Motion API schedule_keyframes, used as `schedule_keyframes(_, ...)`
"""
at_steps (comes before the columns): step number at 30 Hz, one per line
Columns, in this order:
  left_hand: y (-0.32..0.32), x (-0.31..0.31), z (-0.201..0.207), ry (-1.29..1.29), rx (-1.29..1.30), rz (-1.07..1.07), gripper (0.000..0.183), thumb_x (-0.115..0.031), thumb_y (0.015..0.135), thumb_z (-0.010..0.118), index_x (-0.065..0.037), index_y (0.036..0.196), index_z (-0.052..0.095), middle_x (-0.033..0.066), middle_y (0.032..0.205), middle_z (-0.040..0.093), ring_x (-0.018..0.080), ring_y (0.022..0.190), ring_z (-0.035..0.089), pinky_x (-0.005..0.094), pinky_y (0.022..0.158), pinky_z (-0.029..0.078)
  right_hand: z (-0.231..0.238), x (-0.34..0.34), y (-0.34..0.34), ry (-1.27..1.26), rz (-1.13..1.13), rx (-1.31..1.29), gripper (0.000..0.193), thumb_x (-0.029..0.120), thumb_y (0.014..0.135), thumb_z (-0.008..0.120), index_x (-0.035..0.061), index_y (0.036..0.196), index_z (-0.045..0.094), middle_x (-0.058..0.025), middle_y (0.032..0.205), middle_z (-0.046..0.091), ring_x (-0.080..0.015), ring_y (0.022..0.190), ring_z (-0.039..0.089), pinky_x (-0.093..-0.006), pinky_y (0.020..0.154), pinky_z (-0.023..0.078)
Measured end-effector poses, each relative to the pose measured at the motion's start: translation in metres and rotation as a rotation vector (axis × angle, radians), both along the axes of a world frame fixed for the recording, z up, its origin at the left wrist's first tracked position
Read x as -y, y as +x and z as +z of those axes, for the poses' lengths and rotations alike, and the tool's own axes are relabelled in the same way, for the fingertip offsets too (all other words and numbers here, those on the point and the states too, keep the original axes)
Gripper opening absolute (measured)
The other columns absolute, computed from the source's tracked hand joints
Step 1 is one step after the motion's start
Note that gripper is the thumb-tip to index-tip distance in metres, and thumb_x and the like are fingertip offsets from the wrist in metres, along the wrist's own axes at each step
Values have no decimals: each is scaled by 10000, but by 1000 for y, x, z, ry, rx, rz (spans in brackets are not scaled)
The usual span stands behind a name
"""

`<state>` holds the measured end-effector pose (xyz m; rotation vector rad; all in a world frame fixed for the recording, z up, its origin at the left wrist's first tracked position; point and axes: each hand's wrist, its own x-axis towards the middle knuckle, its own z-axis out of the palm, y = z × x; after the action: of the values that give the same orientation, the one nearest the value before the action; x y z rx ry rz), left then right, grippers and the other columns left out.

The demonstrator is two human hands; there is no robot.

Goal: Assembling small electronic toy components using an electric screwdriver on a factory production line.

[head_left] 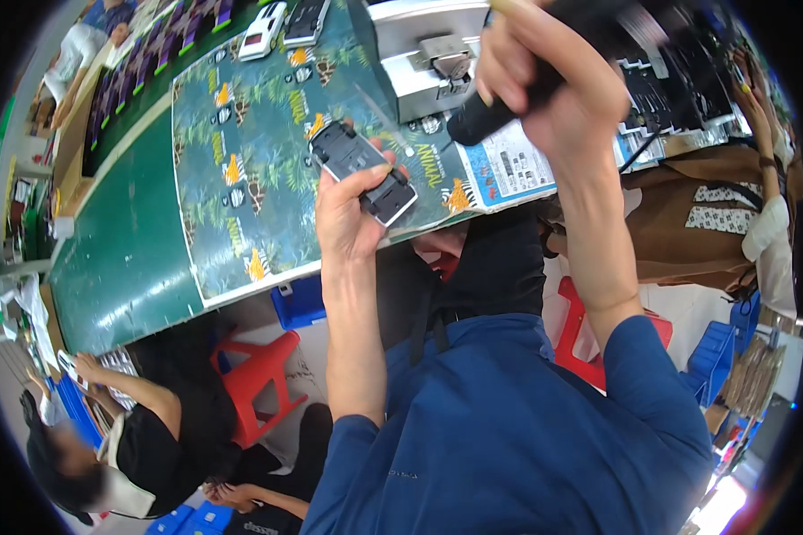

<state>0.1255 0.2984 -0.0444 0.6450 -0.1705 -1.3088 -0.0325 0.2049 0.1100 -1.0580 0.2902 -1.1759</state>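
My left hand (352,218) is closed around a toy car (359,153), just above the near part of the table. Its underside, grey with black wheels, faces up, and my thumb presses across it. Higher and to the right, my right hand (573,107) grips a black cylindrical power screwdriver (480,122). The tool is tilted, one end toward the lower left, apart from the car; its other end is blurred. Beside my right hand stands a metal box-shaped device (400,76) with a small mechanism on its front.
A printed jungle-pattern mat (268,192) covers part of the green table (120,267). A white toy car (262,32) and an upturned one (306,20) lie at the back. Right of the mat is a printed sheet (513,169). Red stools (257,379) and co-workers are nearby.
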Motion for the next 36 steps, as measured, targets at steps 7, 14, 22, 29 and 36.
schedule_keyframes(7, 1, 0, 0, 47, 11, 56, 632, 172, 713, 620, -65, 1281, 478, 131, 1103, 590, 267, 926, 647, 473, 762, 589, -41, -34, 10, -149, 33, 73, 213, 136, 854, 727, 8, 769, 580, -36, 540, 539, -94, 431, 501, -244, 462, 427)
schedule_keyframes(14, 4, 2, -5, 64, -29, 26, 622, 158, 735, 620, -73, 1293, 475, 128, 1071, 600, 260, 926, 647, 463, 770, 588, -52, -36, 15, -287, 93, -133, 141, 50, 901, 588, 35, 831, 466, -55, 610, 466, -118, 447, 453, -292, 481, 440)
schedule_keyframes(22, 8, 5, -8, 62, -276, -18, 466, 49, 871, 600, -87, 1302, 490, 122, 1061, 620, 252, 918, 651, 452, 783, 571, -66, -35, 24, -373, 126, -105, 248, 29, 832, 695, 64, 798, 452, -45, 611, 509, -99, 465, 457, -271, 495, 456)
schedule_keyframes(29, 5, 1, 6, 86, -174, 35, 445, 19, 898, 592, -79, 1320, 490, 112, 1059, 627, 253, 921, 653, 456, 788, 561, -71, -38, 21, -192, 144, 60, 235, 11, 817, 725, 56, 787, 496, -27, 632, 551, -57, 570, 495, -221, 522, 384)
schedule_keyframes(36, 8, -1, 8, 22, -149, -4, 527, 7, 900, 595, -76, 1398, 447, 113, 1071, 625, 256, 940, 649, 470, 802, 554, -67, -43, 14, -156, 125, 23, 238, 59, 823, 741, 61, 789, 505, -20, 635, 547, -57, 578, 479, -224, 555, 388)
